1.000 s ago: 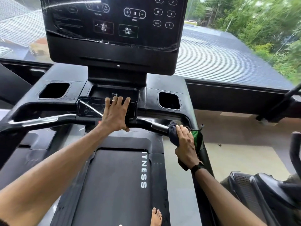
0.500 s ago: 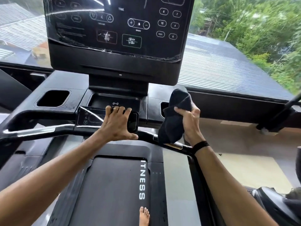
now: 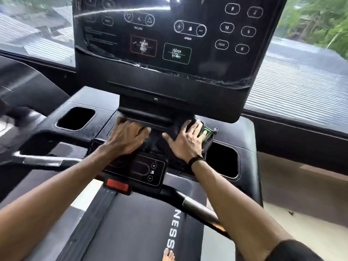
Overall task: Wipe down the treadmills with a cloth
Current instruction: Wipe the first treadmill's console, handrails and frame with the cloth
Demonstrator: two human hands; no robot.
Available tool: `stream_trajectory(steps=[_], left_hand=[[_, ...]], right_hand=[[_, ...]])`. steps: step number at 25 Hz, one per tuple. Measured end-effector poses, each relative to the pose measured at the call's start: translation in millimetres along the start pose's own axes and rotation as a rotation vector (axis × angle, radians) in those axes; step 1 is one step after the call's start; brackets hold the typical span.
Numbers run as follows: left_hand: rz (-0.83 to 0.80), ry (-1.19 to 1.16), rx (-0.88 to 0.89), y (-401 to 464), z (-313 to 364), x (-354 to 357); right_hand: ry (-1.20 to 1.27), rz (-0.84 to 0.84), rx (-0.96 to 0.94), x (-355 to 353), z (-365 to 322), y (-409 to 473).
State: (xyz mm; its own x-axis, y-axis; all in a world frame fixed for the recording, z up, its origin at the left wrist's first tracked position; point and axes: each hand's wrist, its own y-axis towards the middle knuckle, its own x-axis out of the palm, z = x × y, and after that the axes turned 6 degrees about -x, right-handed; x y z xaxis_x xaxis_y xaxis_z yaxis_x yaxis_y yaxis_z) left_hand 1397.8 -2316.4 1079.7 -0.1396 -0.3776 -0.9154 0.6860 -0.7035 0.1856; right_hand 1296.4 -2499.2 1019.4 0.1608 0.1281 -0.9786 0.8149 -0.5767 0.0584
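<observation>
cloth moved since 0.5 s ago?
Yes. The cloth went from held up in the air by the right cup holder down and forward onto the tray under the screen, pressed flat beneath the right hand.

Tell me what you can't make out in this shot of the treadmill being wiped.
- Head view: left hand fingertips, hidden under the console base.
- Head view: most of the cloth, covered by the right hand.
- Head view: console top, cut off by the frame edge.
- Head view: fine print on the console, too small and smeared.
</observation>
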Motion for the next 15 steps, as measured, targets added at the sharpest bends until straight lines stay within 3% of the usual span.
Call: stream_trajectory(steps=[8,12,15], left_hand=[[-0.228,0.133,-0.243,4.7,-10.8,22.1],[-0.244,0.147,-0.275,5.5,-1.0,21.0],[-0.286,0.148,-0.264,6.1,-0.1,18.0]], right_hand=[[0.04,0.006,-0.133,8.5,18.1,-0.6],[0.031,0.007,-0.104,7.5,6.3,1.1],[0.013,0.033,-0.2,8.5,-0.5,9.5]])
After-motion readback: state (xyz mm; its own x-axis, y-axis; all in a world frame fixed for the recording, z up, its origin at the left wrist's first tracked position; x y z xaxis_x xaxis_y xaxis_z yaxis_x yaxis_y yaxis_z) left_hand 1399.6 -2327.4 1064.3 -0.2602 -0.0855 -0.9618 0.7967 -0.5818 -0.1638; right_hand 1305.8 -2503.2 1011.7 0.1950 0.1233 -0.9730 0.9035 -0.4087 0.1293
